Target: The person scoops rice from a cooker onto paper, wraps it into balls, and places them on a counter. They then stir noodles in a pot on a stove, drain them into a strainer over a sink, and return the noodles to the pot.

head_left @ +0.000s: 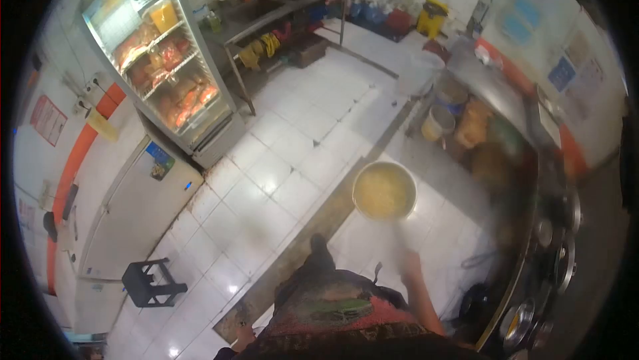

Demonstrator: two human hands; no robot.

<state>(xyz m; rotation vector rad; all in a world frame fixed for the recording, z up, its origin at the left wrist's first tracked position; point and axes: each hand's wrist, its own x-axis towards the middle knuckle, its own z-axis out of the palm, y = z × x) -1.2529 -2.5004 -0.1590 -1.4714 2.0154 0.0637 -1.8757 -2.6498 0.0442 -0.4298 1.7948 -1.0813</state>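
Note:
A round, light-rimmed pan (pixel 385 191) with yellowish contents is in front of me, over the tiled floor. What looks like its handle, blurred, runs back toward me. My right hand (pixel 411 265) is closed at the near end of that handle, arm stretched forward. The fingers are smeared, and what exactly fills the pan is not clear. My left hand (pixel 244 339) is low beside my left hip, partly cut off by my clothing. Its fingers are too small and dim to read.
On the left stand a lit glass-door fridge (pixel 176 60), a white chest freezer (pixel 136 210) and a black stool (pixel 153 283). A counter with buckets (pixel 438 122) and bags lies right, with stoves and pans (pixel 519 323) nearer me. A raised floor edge (pixel 306 233) crosses diagonally.

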